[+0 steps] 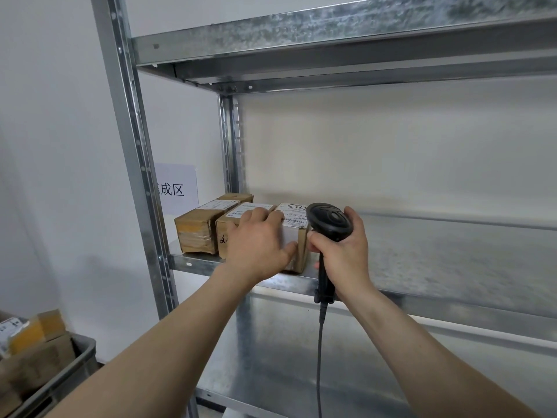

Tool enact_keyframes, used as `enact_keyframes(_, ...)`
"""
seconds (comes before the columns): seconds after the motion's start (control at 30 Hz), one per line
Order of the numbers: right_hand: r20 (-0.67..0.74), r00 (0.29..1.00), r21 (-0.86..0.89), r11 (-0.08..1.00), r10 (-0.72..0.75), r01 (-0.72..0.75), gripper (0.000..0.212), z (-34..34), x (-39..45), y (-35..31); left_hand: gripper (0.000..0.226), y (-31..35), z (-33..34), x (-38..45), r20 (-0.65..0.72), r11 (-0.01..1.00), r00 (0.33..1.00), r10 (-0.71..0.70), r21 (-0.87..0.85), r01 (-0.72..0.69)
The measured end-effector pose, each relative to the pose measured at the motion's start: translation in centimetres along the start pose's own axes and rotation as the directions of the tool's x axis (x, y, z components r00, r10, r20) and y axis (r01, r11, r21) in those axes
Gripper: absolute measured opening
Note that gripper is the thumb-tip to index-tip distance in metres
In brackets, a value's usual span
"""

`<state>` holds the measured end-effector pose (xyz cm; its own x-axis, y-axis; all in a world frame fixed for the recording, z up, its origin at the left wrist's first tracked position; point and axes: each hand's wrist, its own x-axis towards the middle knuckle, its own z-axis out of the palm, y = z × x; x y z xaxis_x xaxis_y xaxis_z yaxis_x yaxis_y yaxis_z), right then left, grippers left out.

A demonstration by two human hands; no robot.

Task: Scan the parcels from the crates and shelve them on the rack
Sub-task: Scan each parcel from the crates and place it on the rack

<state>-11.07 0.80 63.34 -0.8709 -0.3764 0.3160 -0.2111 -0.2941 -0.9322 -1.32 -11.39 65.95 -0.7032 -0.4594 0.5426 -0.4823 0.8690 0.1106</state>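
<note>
- Galvanised steel rack (144, 164): three shelf levels in view; the middle shelf (422, 267) carries the parcels at its left end, with bare metal running off toward 3 o'clock.
- Cardboard parcels, three, side by side and touching at about 9 o'clock of centre: left parcel (196, 233), middle parcel (224, 233), right parcel (297, 224), each with a white label on top.
- Left hand (256, 242): laid over the join of the middle and right parcels, fingers curved over the top edge, thumb spread along the front face of the right parcel; it grips that box lightly rather than lifting it, as the box rests on the shelf.
- Right hand (340, 251): fingers wrapped firmly round the handle of a black corded scanner (330, 221), whose head sits just beside the right parcel at its 3 o'clock edge.
- Grey crate (60, 375): at 8 o'clock, low in view, with more brown parcels inside.
- Paper sign (176, 188): printed characters, on the wall behind the rack post.
- Step in hand, as judged: shelving of the right parcel, squaring it against its neighbour; whether it is scanned cannot be told.
- Next move, as judged: release the box, turn down to the crate, take another parcel label-up for the scanner, and set it in the free space at 3 o'clock.
</note>
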Motion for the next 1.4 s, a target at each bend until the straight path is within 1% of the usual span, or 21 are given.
enact_keyframes(0.27,0.026,1.0,0.003,1.0,0.002,-0.003,0.091,0.4,0.3,0.2,0.061,-0.1,0.3,0.3,-0.021,1.0,1.0,-0.005,0.016,0.005)
enact_keyframes(0.43,0.013,1.0,0.015,1.0,-0.022,0.022,0.091,0.0,-0.4,0.4,0.074,-0.7,0.6,-0.7,-0.036,1.0,0.999,-0.019,-0.023,0.018)
enact_keyframes(0.5,0.002,0.999,0.029,0.999,-0.038,0.038,0.09,-0.3,-1.1,0.6,0.077,-1.1,0.6,-1.6,-0.06,0.999,0.998,-0.036,-0.028,0.035)
enact_keyframes(0.67,0.007,0.997,0.035,0.997,-0.074,0.074,0.087,-1.5,-3.4,1.1,0.074,-2.0,0.5,-4.3,-0.118,0.996,0.991,-0.058,-0.069,0.05)
enact_keyframes(0.77,0.044,0.995,0.018,0.996,-0.089,0.088,0.087,-1.9,-4.8,1.5,0.073,-2.1,0.3,-5.8,-0.14,0.996,0.988,-0.067,-0.061,0.059)
enact_keyframes(0.9,0.111,0.99,-0.068,0.993,-0.089,0.097,0.091,-2.2,-6.9,1.8,0.074,-2.1,-0.2,-7.9,-0.103,0.994,0.989,-0.107,-0.017,0.105)
enact_keyframes(1.0,0.172,0.982,-0.093,0.991,-0.083,0.1,0.084,-2.0,-8.5,1.9,0.074,-2.5,-0.5,-9.8,-0.084,0.99,0.986,-0.143,0.007,0.144)
enact_keyframes(1.07,0.221,0.972,-0.106,0.989,-0.079,0.105,0.083,-1.7,-9.8,2.1,0.077,-3.0,-0.8,-11.4,-0.067,0.983,0.982,-0.178,0.035,0.181)
enact_keyframes(1.23,0.331,0.943,-0.103,0.991,-0.043,0.082,0.09,-0.2,-13.4,3.4,0.077,-5.5,-1.4,-15.5,-0.02,0.96,0.966,-0.256,0.112,0.257)
enact_keyframes(1.4,0.412,0.911,-0.09,0.995,-0.007,0.048,0.09,2.8,-17.4,4.0,0.075,-9.3,-2.6,-19.4,-0.033,0.938,0.947,-0.318,0.133,0.32)
